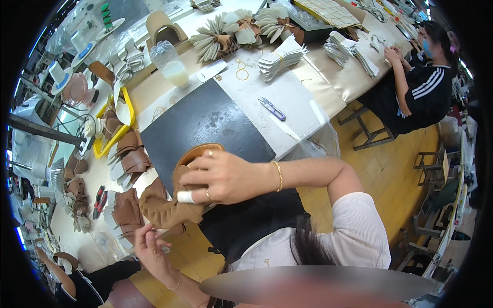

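A brown shoe upper [162,206] with a gathered, ruffled edge hangs partly over the near edge of the table. My right hand [223,177] is closed over it, and one finger wears white tape. The tan-lined opening of the upper rests on a black mat [205,115]. Lower down to the left, my left hand [153,251] is just off the ruffled edge, its fingers bent and apart with nothing visible in them. Blue-handled thread snips [272,109] lie on the white surface beyond the mat's right corner.
Stacked brown leather pieces [128,213] and red-handled pliers [100,200] lie to the left, near a yellow tray [128,100]. A plastic bottle [172,64] and bundles of pale pieces [282,57] stand at the back. A masked person [426,92] sits at the right; another is at lower left.
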`<control>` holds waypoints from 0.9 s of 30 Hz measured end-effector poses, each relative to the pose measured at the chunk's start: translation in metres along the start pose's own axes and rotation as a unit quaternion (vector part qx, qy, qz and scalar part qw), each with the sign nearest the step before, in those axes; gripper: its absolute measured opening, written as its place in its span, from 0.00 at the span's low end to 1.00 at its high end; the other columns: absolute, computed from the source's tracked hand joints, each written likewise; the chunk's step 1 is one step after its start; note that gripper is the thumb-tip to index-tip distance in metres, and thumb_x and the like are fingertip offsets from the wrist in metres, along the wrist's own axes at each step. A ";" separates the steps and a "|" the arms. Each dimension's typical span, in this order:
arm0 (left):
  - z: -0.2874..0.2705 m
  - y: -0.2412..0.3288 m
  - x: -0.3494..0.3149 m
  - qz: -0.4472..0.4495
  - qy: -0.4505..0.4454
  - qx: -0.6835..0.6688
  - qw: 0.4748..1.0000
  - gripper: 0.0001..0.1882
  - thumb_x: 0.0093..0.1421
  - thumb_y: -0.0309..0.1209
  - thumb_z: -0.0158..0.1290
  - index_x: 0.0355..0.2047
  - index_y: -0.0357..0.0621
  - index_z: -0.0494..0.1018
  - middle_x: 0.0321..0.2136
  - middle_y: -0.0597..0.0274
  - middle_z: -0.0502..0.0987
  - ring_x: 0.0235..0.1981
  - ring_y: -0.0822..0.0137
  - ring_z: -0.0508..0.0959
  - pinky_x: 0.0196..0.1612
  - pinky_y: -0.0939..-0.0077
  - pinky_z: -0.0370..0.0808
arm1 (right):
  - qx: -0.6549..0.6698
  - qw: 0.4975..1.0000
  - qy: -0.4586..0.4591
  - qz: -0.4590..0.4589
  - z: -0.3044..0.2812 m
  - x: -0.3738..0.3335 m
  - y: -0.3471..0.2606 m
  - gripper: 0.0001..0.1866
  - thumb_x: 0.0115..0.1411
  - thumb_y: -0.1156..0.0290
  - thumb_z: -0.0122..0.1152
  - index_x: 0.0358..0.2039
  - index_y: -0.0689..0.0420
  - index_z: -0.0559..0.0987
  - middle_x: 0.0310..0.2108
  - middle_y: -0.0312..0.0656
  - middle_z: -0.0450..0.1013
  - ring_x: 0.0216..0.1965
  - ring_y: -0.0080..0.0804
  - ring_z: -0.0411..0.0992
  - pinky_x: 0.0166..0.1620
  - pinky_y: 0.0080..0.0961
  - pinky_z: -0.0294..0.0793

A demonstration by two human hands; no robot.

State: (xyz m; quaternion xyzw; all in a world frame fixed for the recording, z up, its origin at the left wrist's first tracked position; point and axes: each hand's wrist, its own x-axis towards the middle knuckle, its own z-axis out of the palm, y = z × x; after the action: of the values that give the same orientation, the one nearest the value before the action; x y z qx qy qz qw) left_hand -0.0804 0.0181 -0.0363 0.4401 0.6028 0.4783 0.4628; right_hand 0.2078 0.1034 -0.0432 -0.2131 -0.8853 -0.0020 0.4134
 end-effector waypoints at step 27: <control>0.098 -0.042 0.056 -0.081 -0.120 -0.161 0.976 0.15 0.66 0.32 0.53 0.47 0.34 0.77 0.38 0.67 0.79 0.38 0.78 0.75 0.44 0.82 0.71 | 0.119 0.966 -0.008 0.230 0.043 -0.016 0.015 0.10 0.52 0.69 0.69 0.32 0.58 0.77 0.33 0.44 0.71 0.36 0.44 0.73 0.40 0.36 0.73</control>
State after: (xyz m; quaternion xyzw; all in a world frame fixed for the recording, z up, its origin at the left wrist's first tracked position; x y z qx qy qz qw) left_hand 0.0019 0.0829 -0.0968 0.3640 0.4917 0.4736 0.6336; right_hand 0.1915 0.1189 -0.0860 -0.3607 -0.8095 0.2000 0.4178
